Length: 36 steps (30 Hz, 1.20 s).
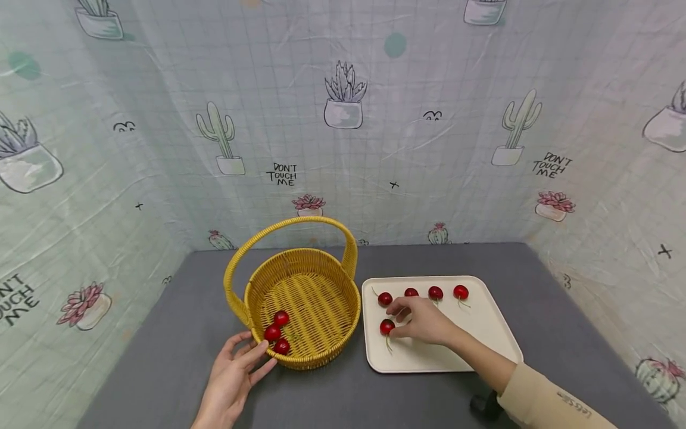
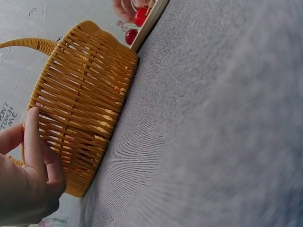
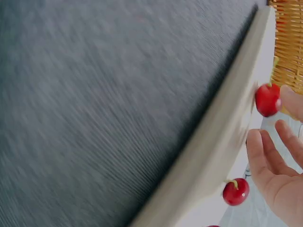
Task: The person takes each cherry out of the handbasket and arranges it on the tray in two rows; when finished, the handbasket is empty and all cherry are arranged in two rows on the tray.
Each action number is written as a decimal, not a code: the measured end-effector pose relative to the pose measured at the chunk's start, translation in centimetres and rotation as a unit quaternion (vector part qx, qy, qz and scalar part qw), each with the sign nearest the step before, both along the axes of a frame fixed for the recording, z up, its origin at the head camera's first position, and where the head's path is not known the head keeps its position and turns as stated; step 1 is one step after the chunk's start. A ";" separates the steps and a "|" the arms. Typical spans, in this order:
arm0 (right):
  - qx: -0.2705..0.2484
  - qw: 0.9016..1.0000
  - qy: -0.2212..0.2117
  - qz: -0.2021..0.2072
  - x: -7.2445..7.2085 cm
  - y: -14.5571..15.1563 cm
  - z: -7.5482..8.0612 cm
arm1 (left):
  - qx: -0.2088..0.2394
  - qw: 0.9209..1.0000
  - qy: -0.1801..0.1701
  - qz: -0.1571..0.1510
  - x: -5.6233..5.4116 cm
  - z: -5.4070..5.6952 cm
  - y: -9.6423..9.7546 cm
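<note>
A yellow woven basket (image 1: 305, 256) with a tall handle stands left of centre, holding three red cherries (image 1: 272, 332). My left hand (image 1: 230, 375) holds its front left rim, fingers over the edge and against the woven wall (image 2: 80, 94). To the right, my right hand (image 1: 423, 322) is over a cream tray (image 1: 450, 363). Its thumb is right at the nearest cherry (image 1: 387, 326), while the other fingers are spread apart from that cherry (image 3: 268, 100). Behind the hand several stemmed cherries lie in a row, among them the rightmost cherry (image 1: 461, 292).
Basket and tray stand close side by side on a grey cloth-covered table (image 1: 321, 399). A printed curtain (image 1: 396, 137) with cactus drawings encloses the back and sides. Beside the right sleeve (image 1: 546, 399) is a small black object (image 1: 485, 408).
</note>
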State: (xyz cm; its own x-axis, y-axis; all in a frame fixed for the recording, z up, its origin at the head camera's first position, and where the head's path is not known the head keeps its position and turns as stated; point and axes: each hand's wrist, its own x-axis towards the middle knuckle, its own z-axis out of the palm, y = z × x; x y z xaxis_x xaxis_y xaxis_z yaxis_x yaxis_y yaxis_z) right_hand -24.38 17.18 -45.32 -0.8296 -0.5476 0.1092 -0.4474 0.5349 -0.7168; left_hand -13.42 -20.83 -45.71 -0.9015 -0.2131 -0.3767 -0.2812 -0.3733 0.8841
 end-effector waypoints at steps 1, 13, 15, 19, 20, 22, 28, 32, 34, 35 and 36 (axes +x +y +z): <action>0.002 1.000 -0.001 0.000 -0.1 0.1 0.2 | -0.001 1.000 0.000 0.000 0.0 0.0 0.0; -0.011 0.999 0.025 0.023 -0.6 -1.5 2.4 | -0.002 1.000 -0.009 0.004 0.6 -0.2 0.0; -0.022 0.999 0.033 0.026 -0.7 -2.1 2.7 | -0.001 1.000 -0.010 0.006 0.7 -0.2 0.0; -0.042 0.998 0.030 0.034 -0.7 -3.3 3.2 | 0.001 1.000 -0.010 0.006 0.7 -0.2 0.1; -0.046 0.998 0.025 0.037 -0.6 -3.6 3.3 | 0.001 1.000 -0.009 0.007 0.7 -0.2 0.1; -0.055 0.997 0.019 0.053 -0.6 -4.2 3.5 | 0.000 1.000 -0.008 0.007 0.7 -0.2 0.1; -0.071 0.992 0.015 0.100 -1.1 -6.0 3.8 | -0.008 1.000 -0.003 0.003 0.4 -0.2 0.3; -0.063 0.992 0.019 0.107 -1.5 -7.3 4.1 | -0.013 1.000 0.005 0.003 0.2 -0.1 0.4; -0.059 0.992 0.018 0.112 -1.7 -8.1 4.2 | -0.015 1.000 0.006 0.005 0.1 -0.1 0.4; -0.054 0.992 0.019 0.115 -1.8 -8.5 4.3 | -0.016 1.000 0.005 0.007 0.1 0.0 0.4; -0.050 0.992 0.016 0.117 -1.8 -8.9 4.4 | -0.016 1.000 0.005 0.008 0.1 0.0 0.4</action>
